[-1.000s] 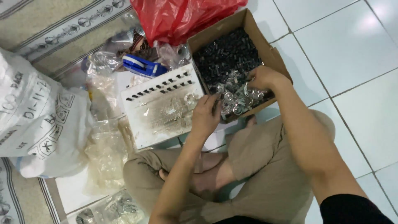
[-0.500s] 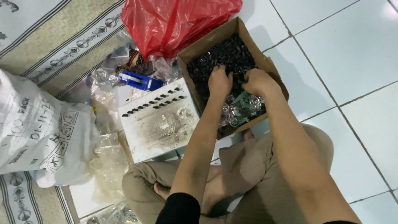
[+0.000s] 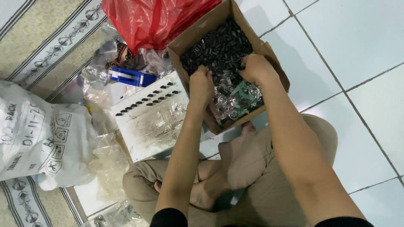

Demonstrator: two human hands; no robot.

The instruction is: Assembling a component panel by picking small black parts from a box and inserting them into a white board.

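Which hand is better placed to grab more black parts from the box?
Right hand, probably: it rests directly on the black parts in the box. Left hand sits at their edge, nearer the clear bagged pieces.

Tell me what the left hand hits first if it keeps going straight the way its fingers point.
The left hand points up into the cardboard box, so it would probably meet the heap of small black parts first. Its fingertips look already at them, though depth is unclear.

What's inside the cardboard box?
The box holds a heap of small black parts and clear packets nearer the person. Both hands, left and right, dig in, hiding what's beneath them and the bottom.
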